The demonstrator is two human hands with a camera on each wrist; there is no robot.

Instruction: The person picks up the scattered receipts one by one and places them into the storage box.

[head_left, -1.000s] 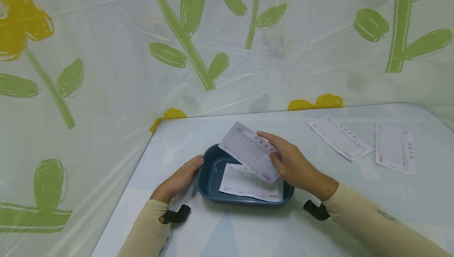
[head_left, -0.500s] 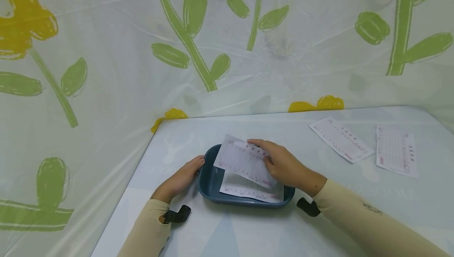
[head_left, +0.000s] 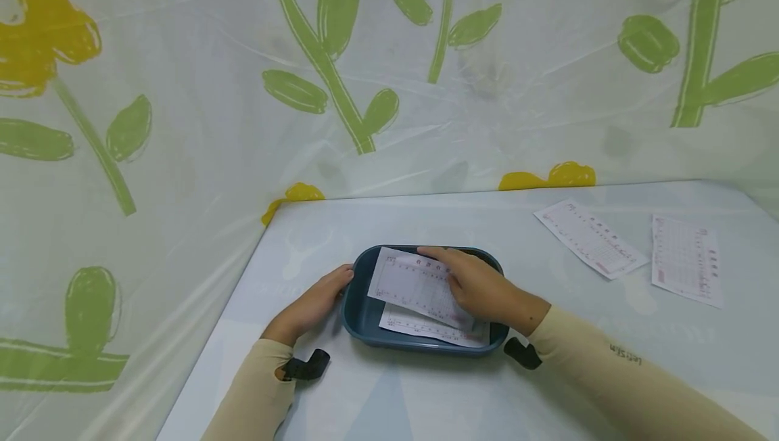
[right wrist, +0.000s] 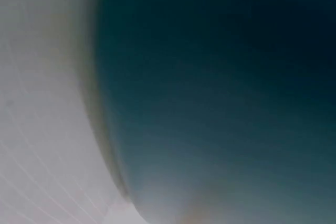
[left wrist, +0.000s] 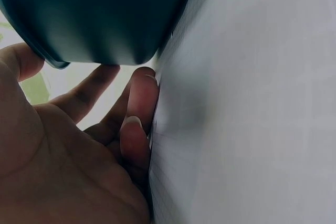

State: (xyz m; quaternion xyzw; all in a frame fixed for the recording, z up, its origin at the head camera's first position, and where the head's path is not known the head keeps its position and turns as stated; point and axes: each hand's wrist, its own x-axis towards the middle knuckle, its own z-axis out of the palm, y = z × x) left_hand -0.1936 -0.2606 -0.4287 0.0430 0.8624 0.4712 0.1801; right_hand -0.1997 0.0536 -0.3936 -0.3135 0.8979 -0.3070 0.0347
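Observation:
A dark teal plastic bin (head_left: 363,316) stands on the table, with a printed paper form (head_left: 409,321) lying inside it. My right hand (head_left: 487,290) reaches over the bin's right side and holds the right end of a second printed form (head_left: 408,280), which overlaps the first one. The thumb and fingers partly cover that end. At the bin's left end my left hand (head_left: 318,299) touches the outside; in the left wrist view its fingers (left wrist: 84,94) are loosely bent, some tips against the wall. The bin's blurred wall (right wrist: 210,103) fills most of the right wrist view, hiding the right hand.
Two more printed forms, one slanted (head_left: 590,238) and one nearly straight (head_left: 686,260), lie at the back right of the pale table (head_left: 426,400). A flower-patterned curtain (head_left: 201,89) hangs behind and to the left. Each wrist carries a black mount.
My right hand has moved left and down with the held form, lowering it from above the bin's back rim into the bin. The left hand has stayed at the bin's left end.

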